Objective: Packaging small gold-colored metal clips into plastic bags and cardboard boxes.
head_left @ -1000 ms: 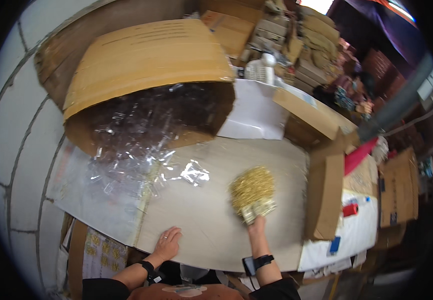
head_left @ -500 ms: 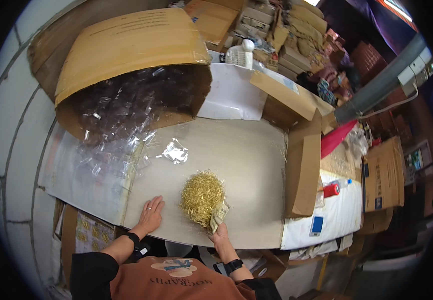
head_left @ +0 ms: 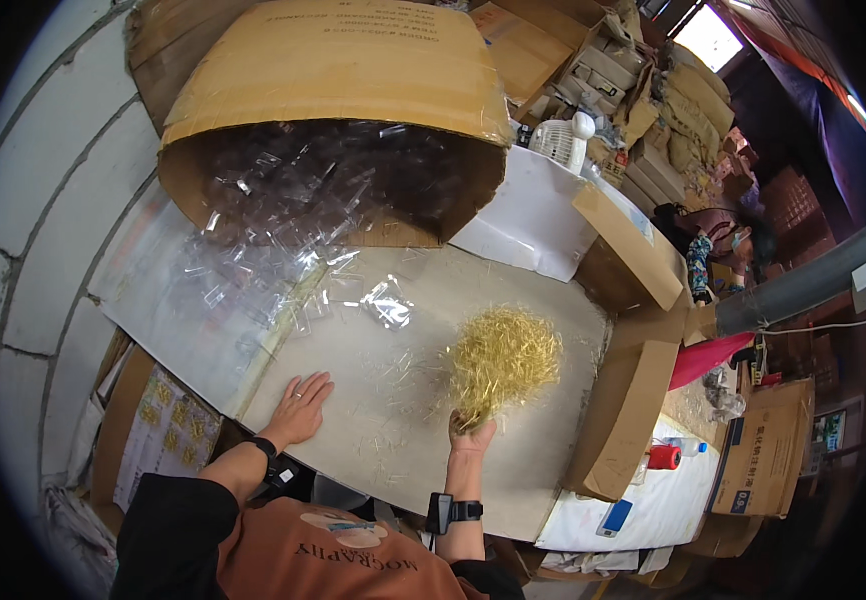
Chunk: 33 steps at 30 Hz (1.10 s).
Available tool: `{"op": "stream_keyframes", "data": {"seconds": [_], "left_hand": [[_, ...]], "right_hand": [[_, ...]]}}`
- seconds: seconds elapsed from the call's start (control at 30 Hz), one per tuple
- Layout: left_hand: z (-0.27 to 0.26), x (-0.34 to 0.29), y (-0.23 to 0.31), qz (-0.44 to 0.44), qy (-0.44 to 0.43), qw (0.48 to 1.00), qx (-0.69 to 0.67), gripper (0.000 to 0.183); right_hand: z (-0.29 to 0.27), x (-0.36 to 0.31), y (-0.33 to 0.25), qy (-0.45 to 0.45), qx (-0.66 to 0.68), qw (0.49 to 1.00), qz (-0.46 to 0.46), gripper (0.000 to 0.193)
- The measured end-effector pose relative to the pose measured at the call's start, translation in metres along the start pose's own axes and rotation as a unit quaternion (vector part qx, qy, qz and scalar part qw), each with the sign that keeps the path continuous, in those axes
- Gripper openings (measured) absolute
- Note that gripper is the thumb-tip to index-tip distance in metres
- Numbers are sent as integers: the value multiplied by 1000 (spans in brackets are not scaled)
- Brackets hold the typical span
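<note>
A loose heap of thin gold strands lies toward the right part of the pale tabletop, slightly blurred. My right hand is at its near side, fingers closed round a crumpled beige cloth that is mostly hidden now. The strands reach right up to it. A few stray strands are scattered left of the heap. My left hand rests flat on the tabletop near its front left, fingers outstretched, holding nothing.
A large cardboard box lies open at the back left, spilling clear plastic pieces. Cardboard flaps wall the right side. Beyond them are a red can, a bottle and a phone. A white fan stands behind.
My right hand has moved right and a little up, and the gold heap has shifted with it, leaving stray strands behind. The view has turned. My left hand stays flat.
</note>
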<state>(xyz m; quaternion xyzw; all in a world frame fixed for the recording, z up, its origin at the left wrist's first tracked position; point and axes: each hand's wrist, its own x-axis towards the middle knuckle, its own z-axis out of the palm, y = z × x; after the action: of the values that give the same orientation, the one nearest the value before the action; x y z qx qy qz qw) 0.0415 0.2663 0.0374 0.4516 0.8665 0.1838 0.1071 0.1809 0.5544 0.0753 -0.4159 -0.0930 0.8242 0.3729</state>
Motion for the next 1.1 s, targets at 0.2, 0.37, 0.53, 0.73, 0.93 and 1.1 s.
{"op": "stream_keyframes", "data": {"seconds": [0.2, 0.37, 0.53, 0.73, 0.93, 1.1], "left_hand": [[-6, -5, 2, -7, -5, 1000, -23, 54], [-3, 1, 0, 6, 9, 1000, -21, 53], [-3, 3, -9, -4, 18, 1000, -14, 52], [-10, 51, 0, 44, -30, 998, -35, 53], [-31, 192, 33, 185, 90, 977, 62, 52], [-49, 234, 5, 156, -88, 972, 151, 54]], "right_hand": [[20, 14, -2, 6, -34, 999, -7, 20], [-8, 42, -37, -304, 206, 925, 97, 22], [1, 45, -61, -144, 107, 984, -22, 18], [-42, 33, -94, -78, 45, 993, -70, 21], [-88, 11, -90, -13, 3, 995, -96, 25], [-77, -12, -79, -129, 54, 989, -49, 37]]}}
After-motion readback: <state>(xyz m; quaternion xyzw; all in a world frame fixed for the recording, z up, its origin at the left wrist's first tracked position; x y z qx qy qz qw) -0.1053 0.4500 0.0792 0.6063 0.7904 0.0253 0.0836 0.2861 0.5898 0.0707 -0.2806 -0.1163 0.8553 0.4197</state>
